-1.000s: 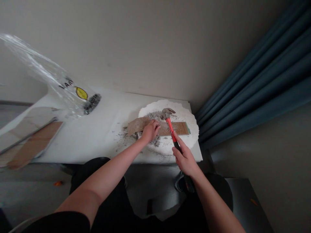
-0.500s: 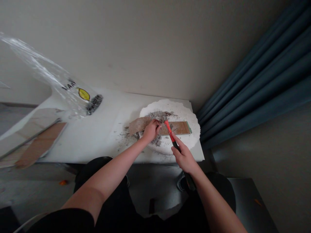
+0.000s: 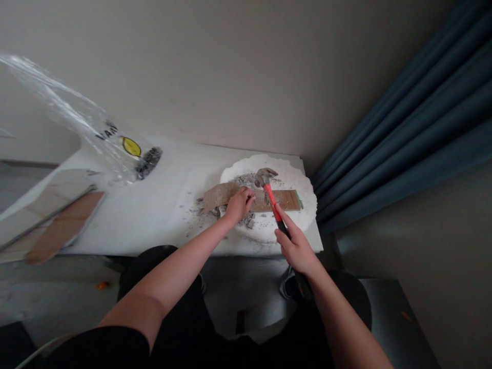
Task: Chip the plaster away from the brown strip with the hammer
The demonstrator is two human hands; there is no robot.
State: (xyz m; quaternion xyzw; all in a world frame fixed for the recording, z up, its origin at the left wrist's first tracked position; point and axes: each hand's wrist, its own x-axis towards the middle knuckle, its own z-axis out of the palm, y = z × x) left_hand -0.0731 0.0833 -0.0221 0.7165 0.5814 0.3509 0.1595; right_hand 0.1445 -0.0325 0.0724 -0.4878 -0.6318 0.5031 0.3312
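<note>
My right hand is wrapped round the black grip of a claw hammer with a red neck. Its grey metal head is raised over the far side of a brown board with a green end. My left hand is closed at the board's left part, fingertips pinched together; what they hold is too small to make out. Left of that hand lies a rough brown slab. Grey broken bits are scattered around the board, on a white scalloped mat.
A clear plastic bag with dark bits in its bottom stands on the white table. Brown planks lie at the table's left end. A wall rises behind, and a blue curtain hangs close on the right.
The hammer head has lifted off from beside my left fingertips and moved slightly away and right. My right hand has shifted a little right; my left hand stays almost in place.
</note>
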